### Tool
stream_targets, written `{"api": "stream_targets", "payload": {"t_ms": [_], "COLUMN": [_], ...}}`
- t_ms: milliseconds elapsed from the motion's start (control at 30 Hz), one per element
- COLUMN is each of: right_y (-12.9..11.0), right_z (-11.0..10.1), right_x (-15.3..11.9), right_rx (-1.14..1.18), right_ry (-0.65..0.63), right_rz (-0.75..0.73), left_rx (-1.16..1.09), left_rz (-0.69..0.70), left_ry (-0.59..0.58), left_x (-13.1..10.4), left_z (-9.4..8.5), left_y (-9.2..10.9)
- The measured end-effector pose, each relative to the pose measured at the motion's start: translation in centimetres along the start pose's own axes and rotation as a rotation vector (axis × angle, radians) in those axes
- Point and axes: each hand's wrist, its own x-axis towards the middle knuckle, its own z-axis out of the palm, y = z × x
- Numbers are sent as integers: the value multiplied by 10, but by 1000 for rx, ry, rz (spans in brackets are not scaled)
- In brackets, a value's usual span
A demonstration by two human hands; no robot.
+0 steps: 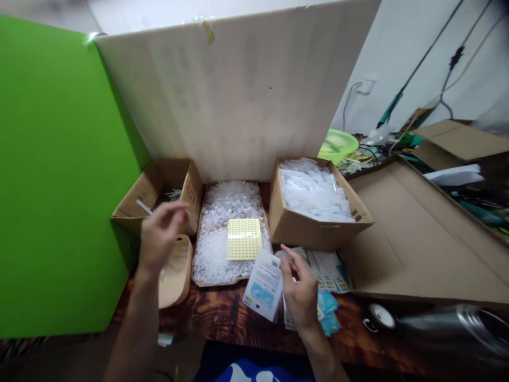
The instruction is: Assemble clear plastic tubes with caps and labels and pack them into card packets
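Note:
My left hand [161, 233] is raised over the front of the left cardboard box, fingers curled together and blurred. A thin white stick [143, 207] shows just past its knuckles; whether the hand holds it I cannot tell. With thumb and fingers, my right hand [299, 286] pinches the top right edge of a flat white printed packet [262, 289] with a blue panel. The packet tilts in front of a cardboard tray [222, 283] full of small clear-white plastic pieces [218, 254]. On these pieces lies a yellow sheet of small printed stickers [244, 239].
At left stands an open cardboard box [131, 204], with a beige bin [175, 292] before it. A right box [318, 233] holds white plastic tubes [312, 188]. More printed packets [330, 276] lie below it. A dark flask [433, 326] lies at right. Green [59, 175] and white [238, 101] panels enclose the table.

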Motion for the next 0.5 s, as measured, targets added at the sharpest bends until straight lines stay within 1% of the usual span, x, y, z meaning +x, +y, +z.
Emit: {"api": "stream_targets", "payload": {"t_ms": [67, 100, 133, 167, 200, 267, 300, 333, 367, 400, 467, 500], "right_y": [-7, -11, -17, -22, -28, -36, -38, -38, -37, -35, -27, -24], "right_z": [5, 6, 7, 6, 4, -2, -5, -9, -12, -15, -19, -20], "right_x": [-4, -8, -12, -17, -22, -32, -36, -38, -39, -38, -33, -30], "right_rx": [0, 16, 44, 78, 113, 165, 180, 190, 195, 198, 195, 195], "right_ry": [23, 11, -21, -73, -136, -259, -290, -284, -246, -189, -112, -113], "right_rz": [53, 67, 71, 58, 26, -65, -99, -116, -116, -101, -65, -57], "left_rx": [-76, -93, -114, -125, -140, -185, -211, -240, -271, -306, -394, -440], "left_rz": [30, 73, 126, 163, 195, 227, 208, 163, 93, 8, -155, -216], "left_ry": [-310, -404, -461, -461, -424, -286, -213, -154, -117, -109, -164, -210], "left_x": [-62, -89, -112, -131, -144, -157, -160, -160, -159, -158, -158, -159], "left_z": [28, 43, 57, 69, 79, 91, 93, 93, 91, 88, 83, 82], "left_y": [25, 33, 39, 42, 43, 42, 40, 39, 38, 38, 37, 36]}}
